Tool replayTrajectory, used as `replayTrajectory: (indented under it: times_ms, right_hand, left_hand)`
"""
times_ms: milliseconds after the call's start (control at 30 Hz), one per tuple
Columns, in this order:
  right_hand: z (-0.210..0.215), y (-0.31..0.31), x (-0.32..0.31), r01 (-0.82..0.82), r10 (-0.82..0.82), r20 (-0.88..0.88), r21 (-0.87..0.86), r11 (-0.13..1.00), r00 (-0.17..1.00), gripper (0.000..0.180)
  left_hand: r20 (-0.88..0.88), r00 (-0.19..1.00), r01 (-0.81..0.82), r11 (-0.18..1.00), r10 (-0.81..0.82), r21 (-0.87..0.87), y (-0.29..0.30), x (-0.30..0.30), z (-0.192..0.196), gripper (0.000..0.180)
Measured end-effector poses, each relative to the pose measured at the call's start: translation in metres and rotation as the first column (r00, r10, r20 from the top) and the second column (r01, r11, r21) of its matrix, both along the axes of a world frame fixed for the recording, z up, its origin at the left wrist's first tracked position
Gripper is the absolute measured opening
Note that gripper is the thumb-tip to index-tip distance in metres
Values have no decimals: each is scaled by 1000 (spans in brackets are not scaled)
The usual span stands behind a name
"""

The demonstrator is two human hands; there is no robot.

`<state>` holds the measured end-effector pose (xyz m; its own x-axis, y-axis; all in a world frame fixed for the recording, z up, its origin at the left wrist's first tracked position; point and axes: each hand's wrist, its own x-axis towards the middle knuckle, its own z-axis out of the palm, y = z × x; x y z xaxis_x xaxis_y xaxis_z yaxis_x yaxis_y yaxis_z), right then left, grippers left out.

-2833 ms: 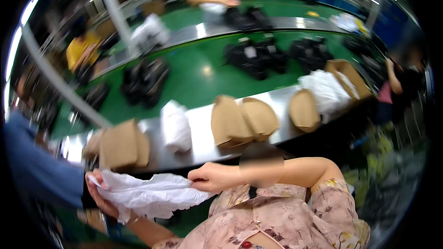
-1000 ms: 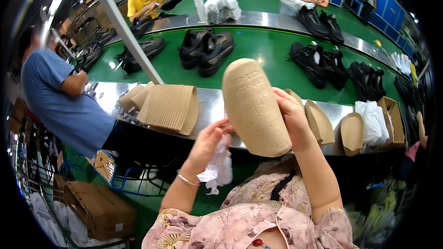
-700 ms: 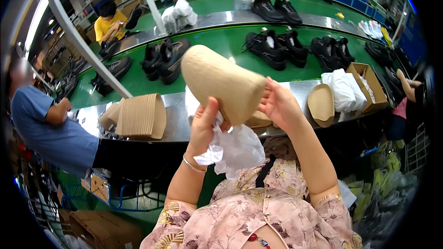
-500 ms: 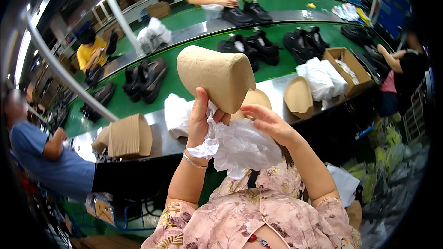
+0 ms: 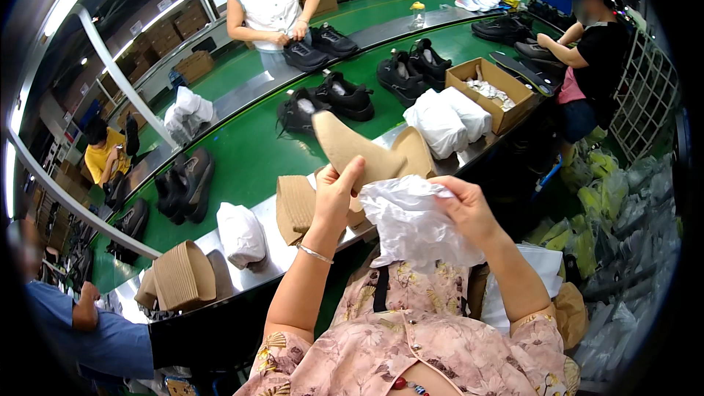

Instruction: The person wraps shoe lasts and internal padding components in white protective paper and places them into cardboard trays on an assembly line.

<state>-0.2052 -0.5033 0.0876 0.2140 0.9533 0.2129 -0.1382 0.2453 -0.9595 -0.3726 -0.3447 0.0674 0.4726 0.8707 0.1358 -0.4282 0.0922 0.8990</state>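
Just above the near edge of the metal bench, my left hand is closed on a tan moulded-pulp shoe insert, thumb on top. The insert is tilted, its tip pointing up and away to the left. My right hand pinches a crumpled sheet of white tissue paper by its upper right corner. The sheet hangs in front of me, its left edge close to the insert's lower end; whether they touch I cannot tell. Behind the held insert stands another tan insert. A nested stack of inserts is beside my left wrist.
Black shoes stand in pairs along the green conveyor belt. White-wrapped bundles and another insert stack line the bench. An open cardboard box is at right. Co-workers handle shoes opposite and far right; another stands left.
The insert has turned and tipped lower in my left hand. My right hand, spread beside the paper before, now pinches it and has drawn it right. The view has shifted rightward.
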Motion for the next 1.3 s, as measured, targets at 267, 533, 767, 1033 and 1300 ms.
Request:
replayTrajectory:
  times_ms: [267, 533, 767, 1033, 1300]
  right_hand:
    - [16, 4, 23, 151, -127, -330, 47, 987, 935, 20]
    - [-25, 39, 35, 488, -505, 273, 132, 863, 819, 28]
    - [-57, 36, 34, 157, -162, -200, -44, 987, 966, 39]
    - [-71, -31, 45, 572, -534, 350, -6, 821, 770, 17]
    - [-161, -103, 53, 461, -373, 287, -371, 806, 882, 21]
  left_hand:
    - [133, 906, 422, 882, -401, -209, -26, 24, -8, 36]
    - [228, 886, 452, 860, -403, -238, -42, 41, -34, 25]
    - [345, 863, 477, 820, -368, -318, -58, 27, -45, 33]
    - [390, 781, 624, 593, -487, -508, -87, 47, -104, 40]
    - [405, 696, 643, 265, -592, -719, -134, 66, -206, 36]
